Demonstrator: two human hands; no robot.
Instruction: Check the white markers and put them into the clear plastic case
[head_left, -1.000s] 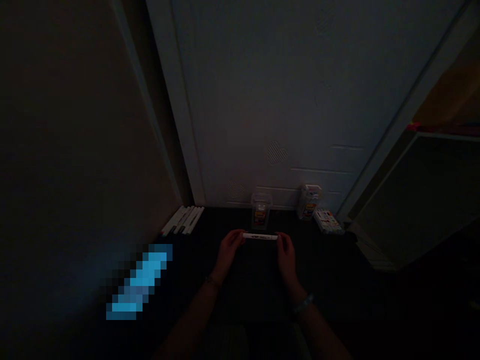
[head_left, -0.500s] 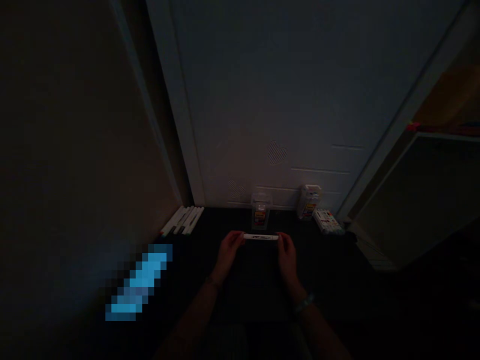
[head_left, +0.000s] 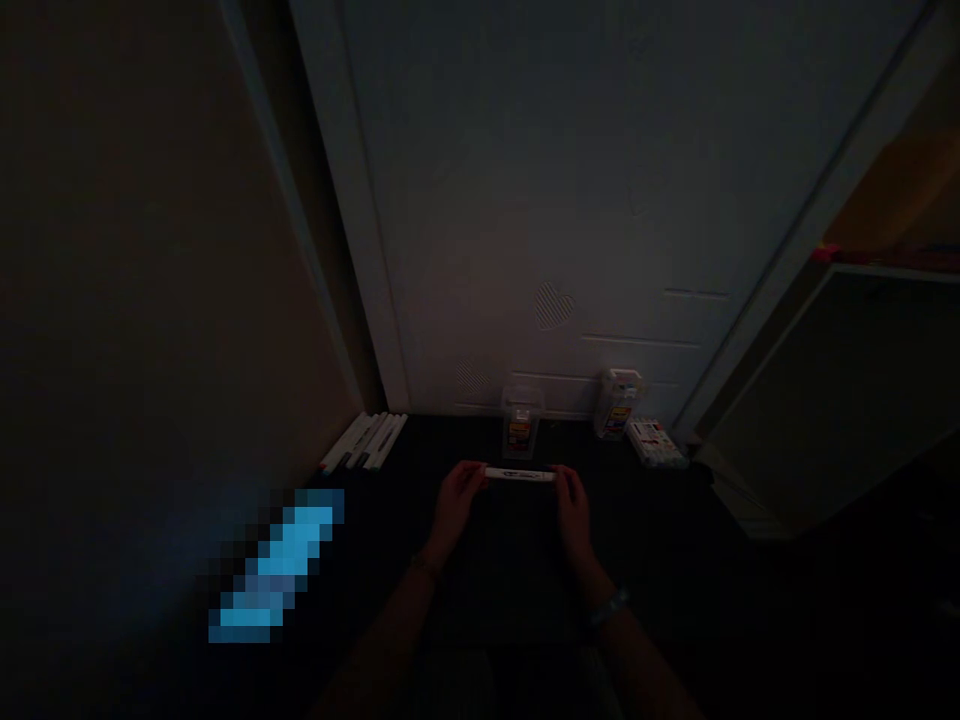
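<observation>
A white marker pen [head_left: 520, 475] with dark print on its side is held level between my two hands. My left hand [head_left: 457, 500] pinches its left end, and my right hand [head_left: 573, 502] pinches the right end. Just beyond the marker stands a clear plastic case [head_left: 522, 425] with a colourful label. Several white markers [head_left: 367, 441] lie side by side at the far left of the dark table [head_left: 502, 570]. The scene is very dim, so fine print cannot be read.
At the back right a second case [head_left: 619, 404] stands upright, with a stack of markers [head_left: 655, 443] beside it. A pixelated bright blue patch [head_left: 277, 565] lies at the left. Behind the table rises a pale panel [head_left: 480, 200] with heart patterns.
Both hands and the marker stay in nearly the same place; the marker has shifted very slightly to the left.
</observation>
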